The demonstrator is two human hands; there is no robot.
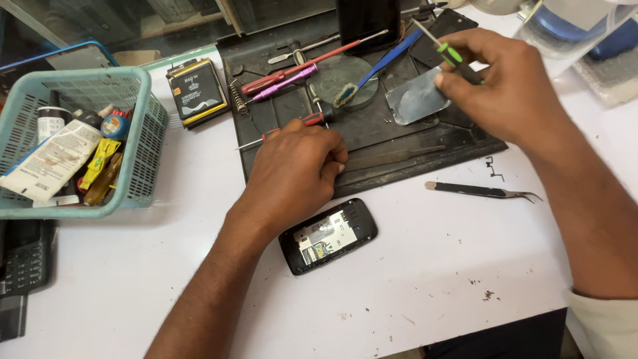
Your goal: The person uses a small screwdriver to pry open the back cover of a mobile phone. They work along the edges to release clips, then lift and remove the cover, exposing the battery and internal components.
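Head view: a green-handled screwdriver (pixel 453 54) is gripped in the closed right hand (pixel 505 86), far right over the dark work mat (pixel 372 133), just above a silvery metal plate (pixel 415 103). The left hand (pixel 292 169) is curled shut on the mat's near edge beside a red-handled screwdriver (pixel 299 123); whether anything small is pinched under it cannot be told. The opened black phone (pixel 327 235) lies on the white table, near, apart from both hands. By judgement, the tip is best kept upright and the plate steadied.
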